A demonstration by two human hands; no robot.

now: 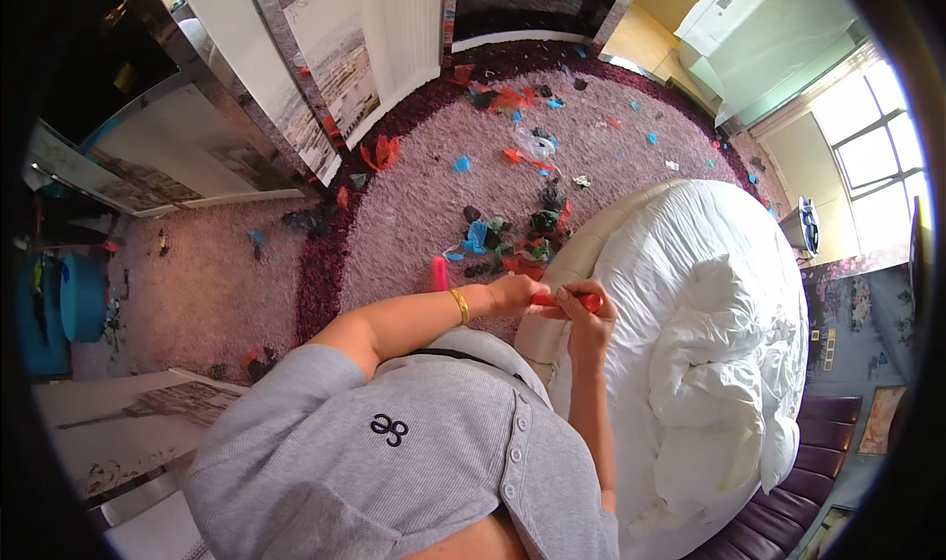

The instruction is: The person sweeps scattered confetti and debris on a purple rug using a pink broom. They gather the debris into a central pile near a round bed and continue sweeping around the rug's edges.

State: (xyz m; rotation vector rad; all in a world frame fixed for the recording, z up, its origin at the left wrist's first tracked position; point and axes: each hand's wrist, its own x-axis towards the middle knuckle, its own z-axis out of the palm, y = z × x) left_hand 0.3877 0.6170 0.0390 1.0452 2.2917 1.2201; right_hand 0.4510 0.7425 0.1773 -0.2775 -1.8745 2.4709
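My left hand (515, 294), with a gold bracelet (461, 306) at its wrist, closes around one end of a red cylindrical stick or handle (543, 300). The other end, rounded and red, sticks out of my right hand (587, 320), whose thumb and fingers grip it. Both hands are close together in front of my body, over the edge of a bed (628, 264). A bright pink tube (440, 273) shows just beyond my left forearm, its lower part hidden by the arm. Past my hands, scraps of red, black, green and blue plastic (477, 238) lie on the carpet (414, 212).
White bedding (709, 353) is bunched on the bed at the right. More scraps, including red plastic (381, 152), are strewn towards the mirrored, picture-panelled wardrobe doors (332, 64). A blue round container (81, 297) stands at far left. A window (879, 138) is at upper right.
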